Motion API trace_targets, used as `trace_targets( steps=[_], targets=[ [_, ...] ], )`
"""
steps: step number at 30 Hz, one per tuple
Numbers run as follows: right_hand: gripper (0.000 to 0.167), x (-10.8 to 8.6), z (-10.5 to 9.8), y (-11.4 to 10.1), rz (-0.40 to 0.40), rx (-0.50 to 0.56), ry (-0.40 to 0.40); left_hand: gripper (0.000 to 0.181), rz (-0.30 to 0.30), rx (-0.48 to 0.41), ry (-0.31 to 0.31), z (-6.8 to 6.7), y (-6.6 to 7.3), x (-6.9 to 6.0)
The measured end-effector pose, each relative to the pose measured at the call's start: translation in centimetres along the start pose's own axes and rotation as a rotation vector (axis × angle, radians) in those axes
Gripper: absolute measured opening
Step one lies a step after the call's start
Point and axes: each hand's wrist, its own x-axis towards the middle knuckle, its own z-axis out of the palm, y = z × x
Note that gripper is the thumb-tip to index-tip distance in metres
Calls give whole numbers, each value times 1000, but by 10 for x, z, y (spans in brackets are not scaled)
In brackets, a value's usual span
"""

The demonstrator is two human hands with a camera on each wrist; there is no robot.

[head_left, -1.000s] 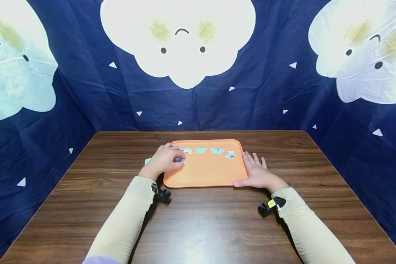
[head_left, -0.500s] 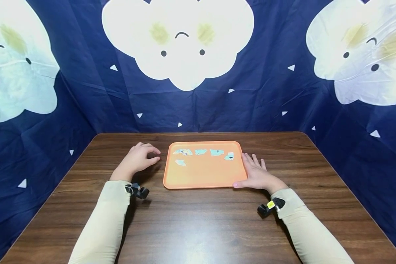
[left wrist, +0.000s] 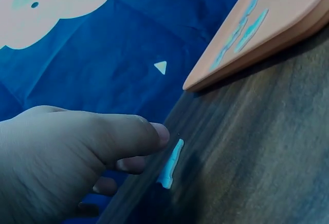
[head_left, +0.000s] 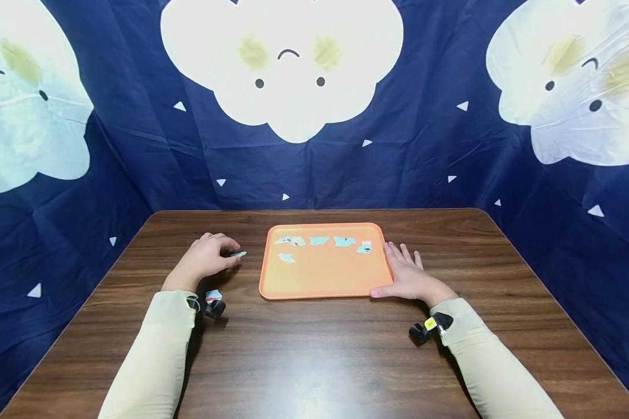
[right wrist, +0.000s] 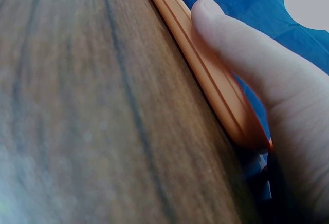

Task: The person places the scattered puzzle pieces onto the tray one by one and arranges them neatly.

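Observation:
My left hand (head_left: 201,261) is over the table left of the tray, thumb and fingers loosely bent. By its fingertips lies a small torn pale-blue paper piece (head_left: 239,254). In the left wrist view this paper piece (left wrist: 171,164) lies on the wood, just apart from the thumb (left wrist: 161,133). My right hand (head_left: 410,274) rests along the right side of the orange tray (head_left: 325,279), fingers spread. Its thumb (right wrist: 208,16) touches the tray's near rim in the right wrist view. Torn paper pieces lie on the tray, among them a pale one (head_left: 286,258) set below the top row.
Another paper piece (head_left: 213,295) with red on it lies beside the left wrist camera (head_left: 214,309). The brown wooden table (head_left: 314,349) runs up to a dark blue cloth backdrop (head_left: 314,174) with white clouds.
My left hand has moved left, off the tray and out over the table. The lower paper piece on the tray and two on the table now show. My right hand stays in place.

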Motion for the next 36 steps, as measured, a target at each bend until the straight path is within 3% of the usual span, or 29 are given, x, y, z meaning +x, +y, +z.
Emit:
trace_targets(
  steps=[15, 23, 28, 36],
  targets=[
    [135, -1, -4, -4, 1, 11, -1, 8, -44, 12, -6, 8, -3, 3],
    [135, -1, -2, -2, -1, 7, 2, 8, -21, 0, 17, 10, -2, 3],
    [135, -1, -2, -2, 2, 0, 2, 7, -42, 32, 24, 11, 0, 5],
    [134, 1, 0, 0, 3, -3, 3, 22, -48, 92, 50, 11, 8, 10]
  ],
)
